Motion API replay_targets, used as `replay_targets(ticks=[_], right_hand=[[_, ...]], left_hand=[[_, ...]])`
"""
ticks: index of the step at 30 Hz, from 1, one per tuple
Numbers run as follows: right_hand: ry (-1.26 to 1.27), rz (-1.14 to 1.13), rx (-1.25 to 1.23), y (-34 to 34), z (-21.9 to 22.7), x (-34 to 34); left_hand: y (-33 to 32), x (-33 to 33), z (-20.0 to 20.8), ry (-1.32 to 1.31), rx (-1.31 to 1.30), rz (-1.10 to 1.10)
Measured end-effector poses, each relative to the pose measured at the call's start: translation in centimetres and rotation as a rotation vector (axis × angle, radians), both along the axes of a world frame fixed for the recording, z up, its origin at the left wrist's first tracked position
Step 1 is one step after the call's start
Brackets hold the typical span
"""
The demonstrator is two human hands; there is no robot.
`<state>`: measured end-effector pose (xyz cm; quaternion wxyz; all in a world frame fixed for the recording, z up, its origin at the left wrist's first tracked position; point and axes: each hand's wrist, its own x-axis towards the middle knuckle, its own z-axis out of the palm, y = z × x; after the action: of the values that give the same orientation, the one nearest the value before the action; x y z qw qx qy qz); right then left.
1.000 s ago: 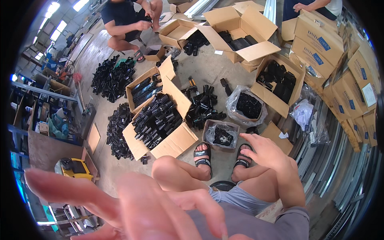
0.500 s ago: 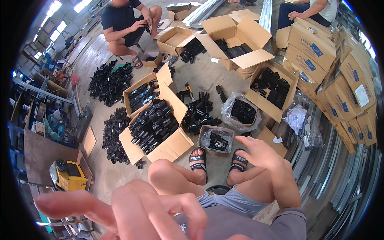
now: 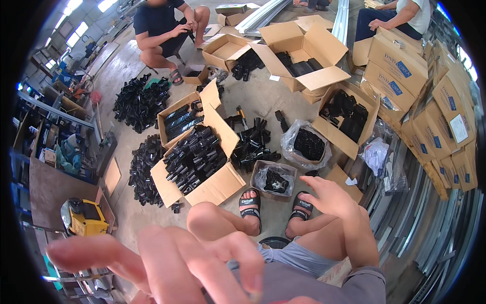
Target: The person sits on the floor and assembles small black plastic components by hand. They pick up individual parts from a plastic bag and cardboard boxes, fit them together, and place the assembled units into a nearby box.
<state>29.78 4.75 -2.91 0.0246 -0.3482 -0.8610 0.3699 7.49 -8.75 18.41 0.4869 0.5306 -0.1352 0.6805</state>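
My left hand (image 3: pixel 177 266) looms large at the lower left, very near the camera, its fingers spread and curved with nothing seen between them. Over my right knee hangs my right hand (image 3: pixel 331 197), fingers stretched out and holding nothing. Nearest below it on the floor is a small carton (image 3: pixel 255 188) lined with clear plastic, with small black parts (image 3: pixel 276 178) inside. Beside that stands a plastic-lined container of black pieces (image 3: pixel 309 144). To the left, an open carton (image 3: pixel 217 186) is heaped with black plastic-looking parts (image 3: pixel 195 159).
Piles of black parts (image 3: pixel 139 104) lie on the floor at left. Stacked cartons (image 3: pixel 392 76) and long metal profiles (image 3: pixel 405 233) line the right side. One co-worker (image 3: pixel 159 28) sits at far left, another (image 3: pixel 405 20) at far right. A yellow machine (image 3: pixel 88 220) stands at left.
The view has shifted slightly. My left hand's fingers have moved a little near the camera; my right hand keeps nearly the same pose.
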Motion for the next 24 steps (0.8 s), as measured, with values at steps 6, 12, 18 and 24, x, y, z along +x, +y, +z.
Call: replay_targets(ticks=[6,12,18,24], right_hand=[[-0.004,0.007,-0.022,0.0,-0.1,-0.3],[-0.030,0.024,-0.009,0.2,-0.2,-0.2],[-0.027,0.025,0.004,0.1,-0.2,-0.1],[-0.038,0.017,-0.002,0.2,-0.2,0.1]], left_hand=[[0.3,0.2,0.7,-0.010,0.031,-0.012],[0.4,0.6,0.7,-0.032,0.058,-0.022],[0.0,0.2,1.2,-0.050,0.049,-0.028],[0.5,0.5,-0.1,-0.111,0.120,-0.065]])
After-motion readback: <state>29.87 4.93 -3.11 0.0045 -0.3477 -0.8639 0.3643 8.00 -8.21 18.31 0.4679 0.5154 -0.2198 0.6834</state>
